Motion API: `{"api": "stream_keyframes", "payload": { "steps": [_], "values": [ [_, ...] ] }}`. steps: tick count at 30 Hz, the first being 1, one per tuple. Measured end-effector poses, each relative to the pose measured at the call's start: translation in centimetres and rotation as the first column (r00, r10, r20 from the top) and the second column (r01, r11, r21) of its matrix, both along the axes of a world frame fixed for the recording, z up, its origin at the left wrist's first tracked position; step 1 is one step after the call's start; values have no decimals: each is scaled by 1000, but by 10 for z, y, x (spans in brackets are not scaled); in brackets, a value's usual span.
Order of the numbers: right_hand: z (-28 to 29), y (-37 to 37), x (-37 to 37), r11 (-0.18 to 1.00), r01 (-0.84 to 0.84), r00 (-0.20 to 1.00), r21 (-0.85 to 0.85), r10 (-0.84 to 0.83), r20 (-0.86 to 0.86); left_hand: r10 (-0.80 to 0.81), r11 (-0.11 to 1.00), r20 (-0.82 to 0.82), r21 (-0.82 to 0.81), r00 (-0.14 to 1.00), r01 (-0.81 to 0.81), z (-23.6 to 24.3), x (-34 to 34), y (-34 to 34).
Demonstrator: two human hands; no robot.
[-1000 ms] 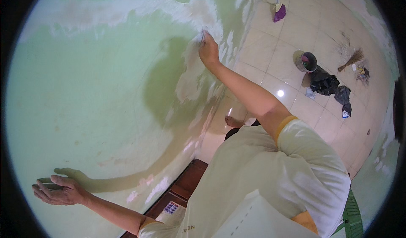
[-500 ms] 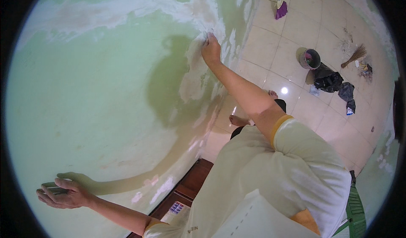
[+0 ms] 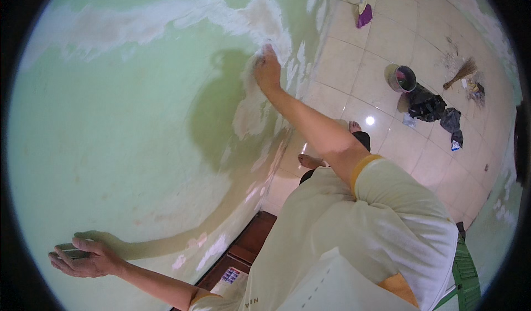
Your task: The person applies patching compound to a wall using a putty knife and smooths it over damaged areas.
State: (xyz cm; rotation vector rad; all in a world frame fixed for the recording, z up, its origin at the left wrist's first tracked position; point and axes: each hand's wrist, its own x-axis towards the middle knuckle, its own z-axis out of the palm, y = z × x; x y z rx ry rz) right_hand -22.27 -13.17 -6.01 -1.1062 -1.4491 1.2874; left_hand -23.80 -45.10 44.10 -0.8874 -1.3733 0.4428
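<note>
Green wall (image 3: 138, 117) fills the left side. To work it well, I'd judge: light, even pressure, short overlapping passes, edges feathered out into the green; feel for ridges, since the person's shadow (image 3: 210, 117) darkens part of the surface. Tiled floor (image 3: 337, 54), cream and glossy, meets the wall on the right. Pale patch (image 3: 133, 21) runs as a ragged band across the wall, broadest toward the floor side. Dark wooden furniture (image 3: 257, 228) at the wall's foot. Green slatted thing (image 3: 466, 267), chair or shutter, can't tell. On the tiles: crumpled black bag (image 3: 425, 105), twig broom (image 3: 459, 74), bucket (image 3: 394, 81) just beside the bag, purple broom head (image 3: 364, 18) well apart.

Right hand (image 3: 267, 68): at the patch's broad end, fingers drawn together; blurred, can't tell whether anything is pinched. Left hand (image 3: 87, 258): loosely spread, thumb apart, nothing visible in it, close to the wall; contact unclear. Smallest: loose scraps (image 3: 475, 91) by the twig broom.
</note>
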Motion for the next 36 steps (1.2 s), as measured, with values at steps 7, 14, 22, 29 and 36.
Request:
{"api": "stream_keyframes", "payload": {
  "steps": [7, 14, 22, 29, 36],
  "values": [
    [-22, -12, 4, 1000, 3, 999, 9, -3, -41, 57, 998, -23, 25, 998, -56, 4, 4, 0],
    [-27, -9, 1, 991, 70, 998, 111, -70, -4, -55, 998, -4, 21, 998, 55, -1, -2, -3],
    [-72, 11, 1, 932, -91, 977, -350, 152, 149, -61, 998, -3, -10, 998, 61, 0, -9, -4],
    [-3, -5, 8, 974, 83, 995, 210, -71, -66, -11, 1000, -1, 26, 1000, 11, -3, -4, -8],
    [-15, 2, -5, 989, 138, 989, 49, -140, 43, -43, 999, 27, 25, 999, 42, -6, -8, 0]
  ]
}}
